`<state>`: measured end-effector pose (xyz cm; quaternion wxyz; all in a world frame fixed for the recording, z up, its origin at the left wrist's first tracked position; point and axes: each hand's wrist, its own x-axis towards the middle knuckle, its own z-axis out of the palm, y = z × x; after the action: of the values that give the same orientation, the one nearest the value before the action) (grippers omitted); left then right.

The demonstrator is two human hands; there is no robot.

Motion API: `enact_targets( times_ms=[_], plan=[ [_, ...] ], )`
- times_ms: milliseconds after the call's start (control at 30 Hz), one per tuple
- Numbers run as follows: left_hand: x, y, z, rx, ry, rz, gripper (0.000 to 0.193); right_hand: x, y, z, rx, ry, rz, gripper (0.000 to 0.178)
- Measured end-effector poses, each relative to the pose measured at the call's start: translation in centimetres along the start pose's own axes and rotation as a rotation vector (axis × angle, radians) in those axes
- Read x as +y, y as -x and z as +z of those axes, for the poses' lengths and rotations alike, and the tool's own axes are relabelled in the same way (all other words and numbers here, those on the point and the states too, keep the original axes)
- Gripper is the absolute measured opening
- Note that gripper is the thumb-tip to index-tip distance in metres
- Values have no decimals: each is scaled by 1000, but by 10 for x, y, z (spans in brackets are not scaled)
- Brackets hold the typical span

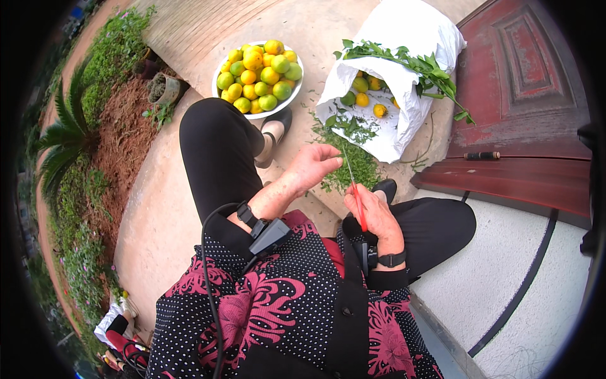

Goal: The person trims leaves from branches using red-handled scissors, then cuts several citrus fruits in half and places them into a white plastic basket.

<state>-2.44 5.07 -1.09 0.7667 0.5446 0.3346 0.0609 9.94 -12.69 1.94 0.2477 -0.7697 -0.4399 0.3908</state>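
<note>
My right hand is closed around the red handles of a pair of scissors, whose thin blades point up and away from me. Beside the blade tips, my left hand has its thumb and fingers drawn together. Whatever may be between those fingertips is too small to make out. Beyond my left knee stands a white bowl heaped with green and yellow citrus fruits. Farther right lies a white sack, its mouth toward me, with several citrus fruits inside and a leafy branch across its top.
Cut green leaves litter the concrete floor between my feet and the sack. A dark red wooden door bounds the right side. Soil and plants border the left. A cable runs along my left arm.
</note>
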Motion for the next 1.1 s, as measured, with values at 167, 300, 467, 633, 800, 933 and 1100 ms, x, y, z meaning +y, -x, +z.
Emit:
enact_targets(
  times_ms=[167, 300, 467, 633, 800, 933, 1100],
  plan=[
    [1, -2, -7, -73, -193, -21, 31, 0, 0, 0, 11, 55, -15, 34],
    [1, -3, -7, -37, -187, -38, 30, 0, -2, -1, -77, -44, 106, 38],
    [4, -1, -6, -16, 13, -39, 21, 0, -2, -2, -160, -330, 168, 44],
    [7, -2, -6, -47, 229, -95, 20, -5, 0, 0, -190, -617, 140, 51],
    [6, -1, -3, -38, 410, 4, 20, -6, 0, 2, -195, -701, 66, 55],
    [8, 1, -1, -32, 457, 41, 20, -6, 0, 3, -174, -716, 84, 56],
    [9, 1, -3, -48, 453, 75, 21, -5, -1, 3, -175, -681, 72, 55]
  ],
)
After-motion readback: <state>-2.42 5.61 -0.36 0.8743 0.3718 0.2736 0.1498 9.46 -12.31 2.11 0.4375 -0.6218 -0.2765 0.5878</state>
